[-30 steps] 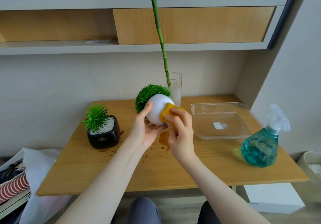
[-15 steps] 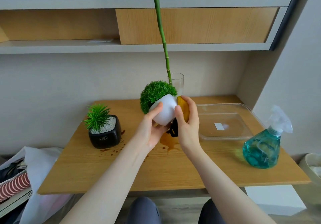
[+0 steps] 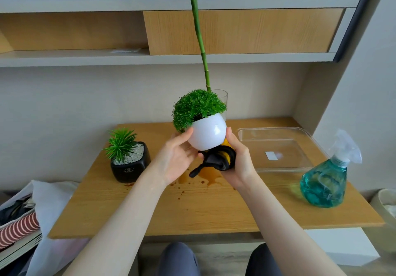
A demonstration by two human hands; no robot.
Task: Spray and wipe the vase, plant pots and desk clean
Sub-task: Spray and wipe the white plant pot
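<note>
head | white pot (image 3: 209, 134) aloft | left hand (image 3: 174, 160) | right hand (image 3: 236, 160) grips cloth (image 3: 216, 159)

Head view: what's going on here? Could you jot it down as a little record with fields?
Held up: white round pot with a bushy green plant
Left hand: grips the pot's side
Right hand: holds a yellow-and-black cloth under the pot
Desk: brown spill stains in the middle
On desk: black square pot, glass vase, clear tray, teal spray bottle

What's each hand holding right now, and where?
Left hand grips the white pot by its lower left side; right hand holds the yellow-black cloth under its base.
</note>
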